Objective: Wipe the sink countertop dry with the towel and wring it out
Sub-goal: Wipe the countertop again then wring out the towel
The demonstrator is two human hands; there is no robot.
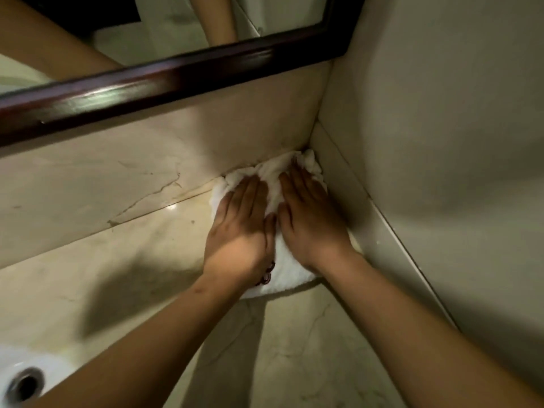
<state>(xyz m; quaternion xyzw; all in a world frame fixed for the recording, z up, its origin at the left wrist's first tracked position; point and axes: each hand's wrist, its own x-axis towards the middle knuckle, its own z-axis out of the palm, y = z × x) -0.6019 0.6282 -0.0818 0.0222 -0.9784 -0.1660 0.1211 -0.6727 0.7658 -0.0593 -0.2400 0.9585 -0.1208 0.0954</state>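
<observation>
A white towel (287,270) lies bunched in the far right corner of the beige marble countertop (132,260), pushed against the backsplash and the side wall. My left hand (240,231) presses flat on its left part with fingers straight. Beside it, my right hand (309,219) presses flat on the right part, fingers pointing into the corner. Most of the towel is hidden under both palms; its folds show beyond the fingertips and its edge behind the wrists.
The white sink basin (56,369) with its dark drain hole (25,384) sits at the lower left. A marble backsplash (132,178) rises behind the counter under a dark-framed mirror (164,75). A pale wall (441,142) closes the right side.
</observation>
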